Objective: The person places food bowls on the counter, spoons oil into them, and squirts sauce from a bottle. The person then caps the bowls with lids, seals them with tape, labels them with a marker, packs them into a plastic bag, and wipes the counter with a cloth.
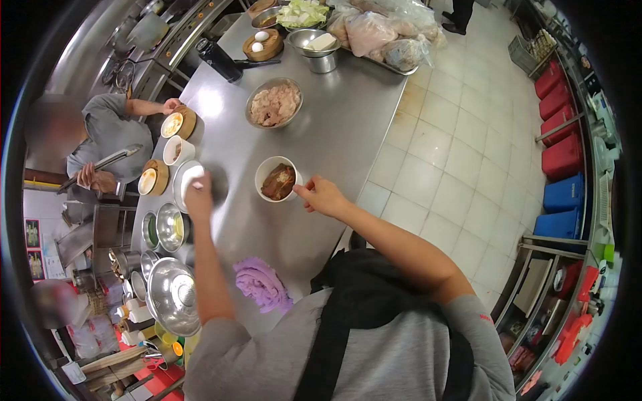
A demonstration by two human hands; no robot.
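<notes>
Reaching over the metal bowl (178,183), left of centre, with the left hand (198,195); touching the rim of the white bowl (259,176), centre, with the right hand (321,197).
Already well filled with brown food (277,182), near the right edge of the table (231,150), well apart from the meat (275,103) above and purple cloth (261,284) below. Fingers closed in around something white (192,175) at left, probably, given the blur; drawn near together at right, grip impossible to tell.

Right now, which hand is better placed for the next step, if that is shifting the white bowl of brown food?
Right, most likely: the right hand has its fingers at the white bowl, while the left hand is off at a metal dish, by something white too blurred to name.
</notes>
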